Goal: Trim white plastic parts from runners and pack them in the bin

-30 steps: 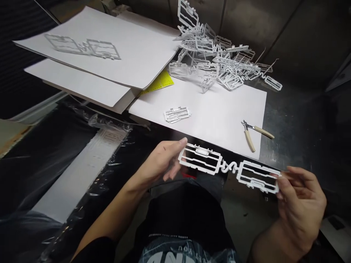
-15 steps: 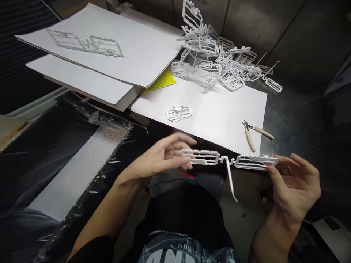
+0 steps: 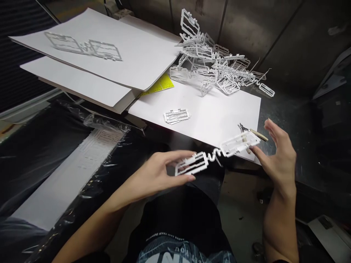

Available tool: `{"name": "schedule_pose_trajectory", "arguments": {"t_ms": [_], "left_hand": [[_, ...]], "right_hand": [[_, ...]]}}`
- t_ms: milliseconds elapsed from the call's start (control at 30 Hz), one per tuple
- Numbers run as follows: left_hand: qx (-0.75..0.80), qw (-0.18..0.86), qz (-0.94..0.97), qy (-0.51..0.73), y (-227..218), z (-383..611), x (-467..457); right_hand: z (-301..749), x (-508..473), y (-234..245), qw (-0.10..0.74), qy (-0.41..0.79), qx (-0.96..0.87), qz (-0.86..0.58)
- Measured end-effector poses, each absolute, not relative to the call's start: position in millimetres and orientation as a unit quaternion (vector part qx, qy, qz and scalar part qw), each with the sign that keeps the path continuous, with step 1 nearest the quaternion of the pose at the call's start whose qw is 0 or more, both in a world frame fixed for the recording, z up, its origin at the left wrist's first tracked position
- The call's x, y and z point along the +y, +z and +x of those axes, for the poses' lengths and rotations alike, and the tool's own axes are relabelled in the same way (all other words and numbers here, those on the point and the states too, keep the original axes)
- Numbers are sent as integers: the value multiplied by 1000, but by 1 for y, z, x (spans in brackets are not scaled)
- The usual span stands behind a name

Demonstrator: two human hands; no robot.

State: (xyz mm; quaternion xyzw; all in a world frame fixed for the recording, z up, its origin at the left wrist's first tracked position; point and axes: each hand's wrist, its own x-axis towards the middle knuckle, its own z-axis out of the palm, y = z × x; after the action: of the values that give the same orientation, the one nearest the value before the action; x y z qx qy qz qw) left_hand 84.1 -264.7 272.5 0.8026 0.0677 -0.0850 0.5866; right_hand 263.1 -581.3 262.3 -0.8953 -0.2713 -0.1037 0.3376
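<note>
A white plastic piece (image 3: pixel 239 144), two openwork rectangular frames joined by a wavy link, is held up in front of the table edge, slanting up to the right. My left hand (image 3: pixel 153 175) grips its left frame between thumb and fingers. Around the right end, my right hand (image 3: pixel 279 157) has its fingers spread, with the thumb at the lower corner of the right frame. A thin stub hangs from the link. Behind the right frame lie flush cutters (image 3: pixel 259 134) with beige handles, partly covered. Farther left on white paper (image 3: pixel 200 115) rests a small stack of trimmed frames (image 3: pixel 177 116).
A tangled heap of similar white pieces (image 3: pixel 219 67) fills the back of the table. At left, one more piece (image 3: pixel 105 50) lies on large white sheets (image 3: pixel 131 40), beside a yellow ruler-like sheet (image 3: pixel 161 84). Black plastic wrap (image 3: pixel 109 164) covers something lower left.
The white piece has turned, its right end rising and its long rod swinging mostly out of sight. My right hand has moved up and left, its fingers opening away from the piece.
</note>
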Motion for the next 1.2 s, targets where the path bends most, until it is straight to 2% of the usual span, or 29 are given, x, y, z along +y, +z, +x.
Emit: {"name": "schedule_pose_trajectory", "arguments": {"t_ms": [67, 167, 300, 367, 500, 600, 800, 1200], "left_hand": [[76, 518, 851, 52, 271, 84, -263], [55, 410, 888, 202, 267, 86, -260], [40, 332, 900, 281, 264, 93, -261], [30, 312, 898, 310, 264, 97, -264], [0, 300, 892, 338, 266, 103, -268], [-27, 311, 892, 327, 267, 106, -272], [-60, 330, 888, 313, 266, 108, -278], [-79, 332, 890, 301, 264, 111, -285]], "right_hand": [[288, -592, 255, 233, -34, -275, -932], [314, -601, 247, 137, 31, -262, -955], [300, -590, 259, 80, -67, -258, -961], [275, -577, 274, 98, -57, -280, -953], [227, -546, 299, 222, 159, -325, -905], [210, -528, 303, 288, 240, -313, -873], [212, -513, 299, 357, 214, -279, -865], [209, -513, 291, 407, 192, -241, -860]]}}
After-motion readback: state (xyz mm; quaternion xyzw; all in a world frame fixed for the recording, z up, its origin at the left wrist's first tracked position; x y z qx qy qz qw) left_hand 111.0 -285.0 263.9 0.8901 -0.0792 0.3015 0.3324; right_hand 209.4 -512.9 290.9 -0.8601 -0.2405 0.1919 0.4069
